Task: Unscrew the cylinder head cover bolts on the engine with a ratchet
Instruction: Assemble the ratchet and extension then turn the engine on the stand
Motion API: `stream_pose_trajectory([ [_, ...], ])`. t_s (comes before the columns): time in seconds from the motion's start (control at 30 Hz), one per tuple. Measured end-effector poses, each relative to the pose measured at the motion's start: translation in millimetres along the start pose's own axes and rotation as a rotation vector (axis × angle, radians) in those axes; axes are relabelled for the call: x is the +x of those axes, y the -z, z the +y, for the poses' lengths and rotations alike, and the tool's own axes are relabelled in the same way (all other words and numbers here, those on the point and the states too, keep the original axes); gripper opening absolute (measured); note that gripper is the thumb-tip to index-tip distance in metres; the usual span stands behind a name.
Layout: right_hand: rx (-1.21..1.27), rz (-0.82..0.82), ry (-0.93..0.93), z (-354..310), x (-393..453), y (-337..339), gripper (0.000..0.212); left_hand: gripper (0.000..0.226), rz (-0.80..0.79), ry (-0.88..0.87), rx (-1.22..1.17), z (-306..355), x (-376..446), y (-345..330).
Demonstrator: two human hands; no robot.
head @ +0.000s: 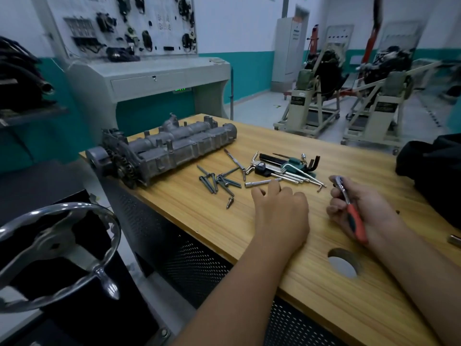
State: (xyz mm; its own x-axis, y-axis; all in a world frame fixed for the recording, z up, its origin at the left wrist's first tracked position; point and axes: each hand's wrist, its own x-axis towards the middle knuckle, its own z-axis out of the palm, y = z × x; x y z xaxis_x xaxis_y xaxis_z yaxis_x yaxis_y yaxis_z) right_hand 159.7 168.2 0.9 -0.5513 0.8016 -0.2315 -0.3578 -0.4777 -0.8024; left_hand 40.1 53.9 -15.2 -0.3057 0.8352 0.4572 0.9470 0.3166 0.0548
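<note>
A grey cast cylinder head cover (172, 148) lies on the far left of the wooden table (311, 283), gears at its near end. Several loose bolts (218, 182) lie in a pile in front of it. My right hand (361, 211) grips a ratchet (349, 203) with a red handle, its chrome head pointing away from me. My left hand (279, 208) rests on the table, its fingertips at a long chrome socket (262, 183); whether they hold it I cannot tell.
A set of hex keys in a green holder (287, 168) lies behind my hands. A dark bag (434, 176) sits at the right edge. The table has a round hole (343, 263) near me. A chrome wheel (57, 253) stands at lower left.
</note>
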Motion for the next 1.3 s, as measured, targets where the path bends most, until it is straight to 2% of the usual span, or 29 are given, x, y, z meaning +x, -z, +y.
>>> stream_pose_trajectory([
  [0.07, -0.019, -0.021, 0.022, -0.2, -0.4, 0.9, 0.021, 0.010, 0.025, 0.024, -0.028, 6.7, 0.2, -2.1],
  [0.13, -0.030, -0.043, 0.017, -0.5, -0.7, 2.1, 0.021, 0.013, 0.035, 0.048, -0.025, 9.5, 0.7, -5.4],
  [0.23, 0.030, -0.092, -0.056, -1.3, -0.9, 5.5, 0.022, 0.023, 0.141, 0.070, 0.007, 9.0, -2.1, -6.0],
  [0.33, 0.067, -0.142, -0.112, 0.6, -2.0, 8.0, 0.022, 0.041, 0.309, 0.000, -0.122, 6.6, -6.1, -4.1],
  [0.37, 0.067, -0.151, -0.121, 1.2, -2.5, 8.7, 0.022, 0.043, 0.373, 0.034, -0.208, 2.6, -5.2, -3.2],
  [0.43, 0.060, -0.149, -0.124, 1.6, -3.1, 10.7, 0.022, 0.039, 0.443, 0.279, -0.542, -13.6, -2.1, -2.2],
  [0.5, 0.080, -0.141, -0.118, 1.3, -3.9, 11.3, 0.021, 0.027, 0.515, 0.655, -0.989, -41.1, 1.8, 1.1],
  [0.53, 0.101, -0.135, -0.110, 0.8, -4.4, 11.3, 0.020, 0.023, 0.532, 0.822, -1.141, -55.4, 3.9, 0.8],
  [0.57, 0.122, -0.126, -0.101, 0.5, -4.5, 11.0, 0.020, 0.024, 0.530, 0.906, -1.206, -67.1, 4.6, 0.2],
  [0.6, 0.138, -0.112, -0.090, 0.4, -4.7, 10.4, 0.019, 0.027, 0.518, 0.900, -1.204, -74.3, 4.5, 0.0],
  [0.67, 0.148, -0.080, -0.068, -0.2, -5.7, 8.4, 0.019, 0.030, 0.485, 0.773, -1.071, -75.6, 3.2, -0.4],
  [0.77, 0.136, -0.047, -0.030, -0.9, -7.7, 7.2, 0.017, 0.017, 0.466, 0.720, -0.944, -72.9, 8.4, -4.1],
  [0.83, 0.124, -0.034, -0.008, -0.6, -8.9, 6.4, 0.016, 0.013, 0.391, 0.671, -0.872, -75.7, 16.7, -6.4],
  [0.9, 0.108, -0.030, 0.012, 0.3, -9.6, 4.2, 0.015, 0.015, 0.281, 0.503, -0.665, -78.4, 25.9, -8.7],
  [1.0, 0.031, -0.054, 0.034, 2.1, -9.1, 2.5, 0.017, 0.006, 0.112, 0.311, -0.314, -84.6, 40.2, -18.0],
  [1.1, -0.030, -0.081, 0.051, 2.3, -7.4, 3.7, 0.018, 0.022, -0.020, 0.346, -0.137, -89.7, 50.7, -23.7],
  [1.3, -0.049, -0.081, 0.045, 2.8, -5.5, 5.8, 0.021, 0.025, -0.088, 0.358, -0.032, -92.1, 58.4, -32.7],
])
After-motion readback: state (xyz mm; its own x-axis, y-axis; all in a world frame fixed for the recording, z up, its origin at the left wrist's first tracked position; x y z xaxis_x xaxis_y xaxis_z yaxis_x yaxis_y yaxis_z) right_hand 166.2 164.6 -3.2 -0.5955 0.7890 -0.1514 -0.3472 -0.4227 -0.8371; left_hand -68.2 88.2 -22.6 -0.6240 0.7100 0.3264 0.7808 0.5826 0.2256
